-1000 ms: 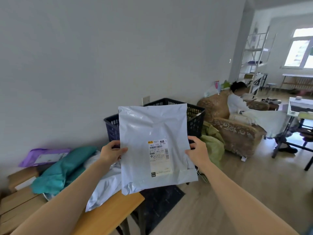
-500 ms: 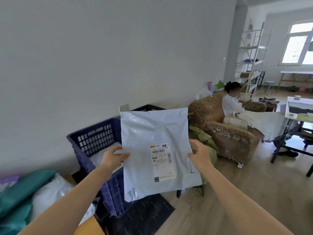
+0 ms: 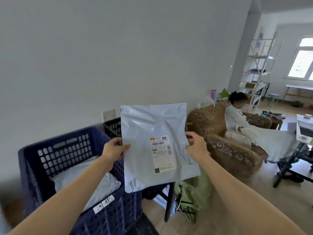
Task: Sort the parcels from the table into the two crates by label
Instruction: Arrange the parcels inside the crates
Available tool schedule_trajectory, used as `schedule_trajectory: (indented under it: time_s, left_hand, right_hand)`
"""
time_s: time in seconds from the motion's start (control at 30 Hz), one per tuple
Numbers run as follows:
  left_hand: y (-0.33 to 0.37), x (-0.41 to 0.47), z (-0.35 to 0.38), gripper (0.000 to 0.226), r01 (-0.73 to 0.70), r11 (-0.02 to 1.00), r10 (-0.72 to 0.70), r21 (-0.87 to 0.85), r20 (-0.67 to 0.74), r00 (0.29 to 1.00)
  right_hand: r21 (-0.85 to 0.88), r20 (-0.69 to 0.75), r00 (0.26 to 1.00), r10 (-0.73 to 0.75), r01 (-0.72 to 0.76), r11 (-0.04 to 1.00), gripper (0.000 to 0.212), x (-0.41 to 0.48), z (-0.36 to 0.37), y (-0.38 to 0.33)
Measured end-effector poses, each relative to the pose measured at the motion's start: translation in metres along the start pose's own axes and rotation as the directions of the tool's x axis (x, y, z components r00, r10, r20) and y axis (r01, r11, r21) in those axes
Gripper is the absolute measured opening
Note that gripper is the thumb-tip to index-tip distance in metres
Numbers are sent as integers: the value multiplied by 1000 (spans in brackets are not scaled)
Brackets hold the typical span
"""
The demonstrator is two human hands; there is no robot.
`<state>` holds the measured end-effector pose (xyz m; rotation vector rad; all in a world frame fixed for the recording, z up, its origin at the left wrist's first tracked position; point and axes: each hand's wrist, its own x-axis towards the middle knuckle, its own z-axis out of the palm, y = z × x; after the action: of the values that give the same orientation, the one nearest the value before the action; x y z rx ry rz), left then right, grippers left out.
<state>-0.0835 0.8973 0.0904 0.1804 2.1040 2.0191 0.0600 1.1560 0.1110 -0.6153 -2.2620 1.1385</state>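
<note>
Left hand (image 3: 112, 150) and right hand (image 3: 196, 147) pinch the side edges of an upright grey parcel (image 3: 152, 143), label (image 3: 160, 152) facing the camera, above a blue crate (image 3: 55, 158) holding white parcels (image 3: 94, 177); a black crate (image 3: 112, 127) stands behind.

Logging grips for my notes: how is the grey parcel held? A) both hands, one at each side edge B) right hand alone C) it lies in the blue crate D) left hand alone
A: the left hand and the right hand each pinch a side edge of the grey parcel, held up in the air.
</note>
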Motion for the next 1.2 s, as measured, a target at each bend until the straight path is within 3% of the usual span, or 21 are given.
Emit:
schedule_trajectory:
  time_s: [0.4, 0.67, 0.93, 1.2]
  left_hand:
    - [37, 119, 46, 23, -34, 996, 23, -80, -136, 990]
    - [20, 175, 75, 22, -22, 999, 12, -26, -341, 940]
    - [-22, 224, 103, 15, 230, 962, -111, 146, -560, 821]
    - [-55, 249, 124, 12, 514, 809, -259, 286, -612, 747]
  right_hand:
    - [-87, 24, 990, -136, 137, 987, 54, 171, 27, -7]
    - [-26, 195, 955, -223, 232, 972, 54, 263, 71, 18]
    - [-29, 468, 858, -209, 252, 967, 57, 330, 131, 70]
    - [-63, 632, 759, -153, 248, 967, 49, 348, 181, 113]
